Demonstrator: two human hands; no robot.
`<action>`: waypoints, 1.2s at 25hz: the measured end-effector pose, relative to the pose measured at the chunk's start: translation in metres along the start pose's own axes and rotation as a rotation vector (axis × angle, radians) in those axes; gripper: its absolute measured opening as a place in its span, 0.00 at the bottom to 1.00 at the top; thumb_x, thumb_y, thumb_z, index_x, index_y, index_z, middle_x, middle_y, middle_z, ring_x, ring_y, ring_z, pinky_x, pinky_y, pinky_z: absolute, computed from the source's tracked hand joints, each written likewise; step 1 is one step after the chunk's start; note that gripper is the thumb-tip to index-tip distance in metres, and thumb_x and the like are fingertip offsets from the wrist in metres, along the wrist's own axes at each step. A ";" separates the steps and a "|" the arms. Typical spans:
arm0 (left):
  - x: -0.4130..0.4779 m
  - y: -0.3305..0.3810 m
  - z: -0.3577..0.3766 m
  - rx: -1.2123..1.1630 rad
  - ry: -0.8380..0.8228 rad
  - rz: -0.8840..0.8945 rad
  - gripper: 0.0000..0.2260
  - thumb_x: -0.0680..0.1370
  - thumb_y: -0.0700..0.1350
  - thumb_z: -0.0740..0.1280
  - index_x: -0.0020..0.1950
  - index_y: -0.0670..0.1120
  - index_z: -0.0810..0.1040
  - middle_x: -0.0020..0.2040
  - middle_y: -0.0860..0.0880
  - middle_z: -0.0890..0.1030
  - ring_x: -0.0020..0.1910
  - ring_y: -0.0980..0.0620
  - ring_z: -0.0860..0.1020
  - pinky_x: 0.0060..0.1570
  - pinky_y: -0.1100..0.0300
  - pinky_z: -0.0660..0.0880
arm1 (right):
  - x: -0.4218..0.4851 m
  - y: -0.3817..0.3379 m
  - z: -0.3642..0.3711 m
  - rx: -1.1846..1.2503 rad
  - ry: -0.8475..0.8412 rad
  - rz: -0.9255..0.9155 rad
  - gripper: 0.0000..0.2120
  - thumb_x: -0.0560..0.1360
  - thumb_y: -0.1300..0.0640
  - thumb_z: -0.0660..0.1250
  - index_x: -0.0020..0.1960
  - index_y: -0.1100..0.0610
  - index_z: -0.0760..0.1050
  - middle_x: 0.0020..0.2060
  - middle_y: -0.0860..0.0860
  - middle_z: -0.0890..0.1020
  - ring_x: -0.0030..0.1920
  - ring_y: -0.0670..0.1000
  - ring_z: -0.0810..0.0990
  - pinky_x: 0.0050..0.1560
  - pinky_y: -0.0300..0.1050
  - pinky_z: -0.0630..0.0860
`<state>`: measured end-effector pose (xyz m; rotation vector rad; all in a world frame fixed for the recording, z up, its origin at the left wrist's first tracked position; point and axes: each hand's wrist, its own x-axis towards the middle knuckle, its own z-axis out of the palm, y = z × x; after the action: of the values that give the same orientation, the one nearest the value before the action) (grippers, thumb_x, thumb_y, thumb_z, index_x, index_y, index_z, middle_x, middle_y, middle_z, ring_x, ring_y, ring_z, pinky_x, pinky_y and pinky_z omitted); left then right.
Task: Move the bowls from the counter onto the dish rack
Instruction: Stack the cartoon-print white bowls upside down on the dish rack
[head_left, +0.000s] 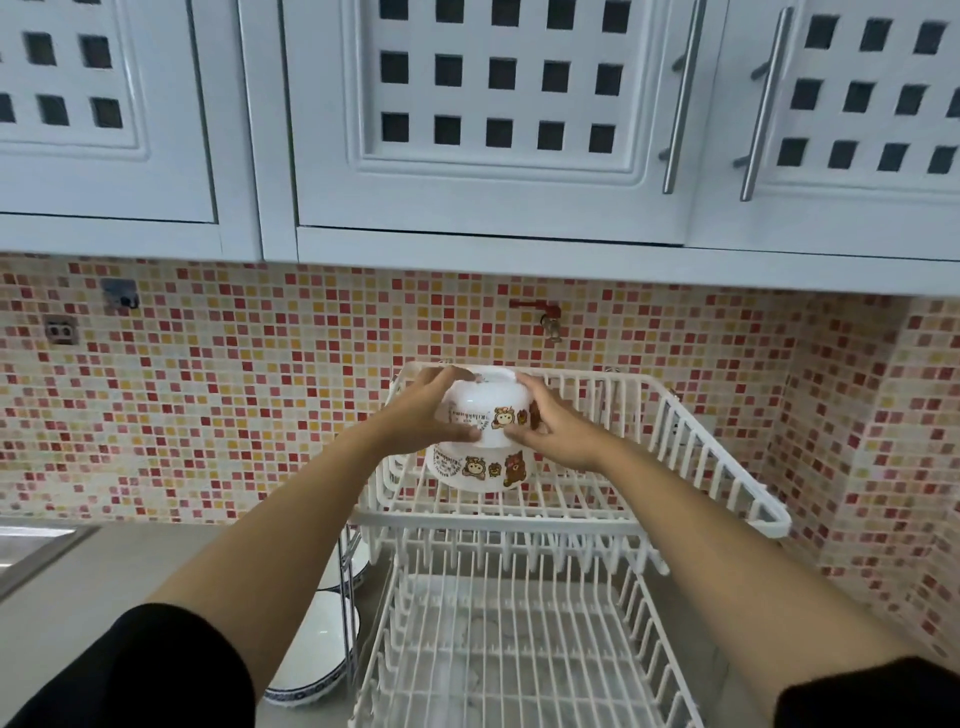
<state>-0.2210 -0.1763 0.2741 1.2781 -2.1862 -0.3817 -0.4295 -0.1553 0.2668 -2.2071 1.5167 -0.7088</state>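
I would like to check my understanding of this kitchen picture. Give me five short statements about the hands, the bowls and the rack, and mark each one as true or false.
1. Both hands hold the upper bowl. True: the left hand and the right hand grip it from either side.
2. The bowls are upside down. True: the upper bowl sits inverted over the lower bowl.
3. The bowls are on the lower tier of the dish rack. False: they are at the upper tier; the lower tier holds no bowls.
4. The bowls are plain white. False: they carry cartoon animal prints.
5. The wall behind the rack is painted grey. False: it has small red, yellow and pale mosaic tiles.
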 end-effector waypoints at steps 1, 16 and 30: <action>-0.001 -0.002 0.003 0.033 -0.003 -0.005 0.32 0.69 0.51 0.74 0.69 0.49 0.64 0.71 0.45 0.62 0.69 0.43 0.62 0.67 0.50 0.66 | 0.002 0.001 0.002 -0.044 -0.008 -0.005 0.37 0.76 0.45 0.63 0.76 0.46 0.44 0.76 0.51 0.52 0.62 0.50 0.66 0.67 0.52 0.66; 0.005 -0.012 0.015 0.174 -0.163 -0.025 0.33 0.70 0.52 0.73 0.70 0.50 0.61 0.72 0.43 0.62 0.67 0.42 0.66 0.62 0.51 0.69 | 0.006 0.009 0.008 -0.145 -0.145 0.071 0.43 0.73 0.46 0.68 0.77 0.49 0.42 0.77 0.53 0.52 0.74 0.56 0.58 0.71 0.52 0.59; -0.090 -0.119 -0.125 0.269 0.274 -0.351 0.20 0.81 0.47 0.56 0.72 0.42 0.64 0.71 0.40 0.69 0.68 0.40 0.69 0.65 0.50 0.68 | 0.097 -0.181 0.114 -0.392 -0.046 -0.232 0.28 0.81 0.49 0.54 0.76 0.59 0.53 0.76 0.56 0.55 0.76 0.56 0.54 0.74 0.51 0.55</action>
<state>-0.0283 -0.1535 0.2835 1.7569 -1.8259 -0.0371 -0.1974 -0.1799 0.2948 -2.7017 1.4940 -0.4487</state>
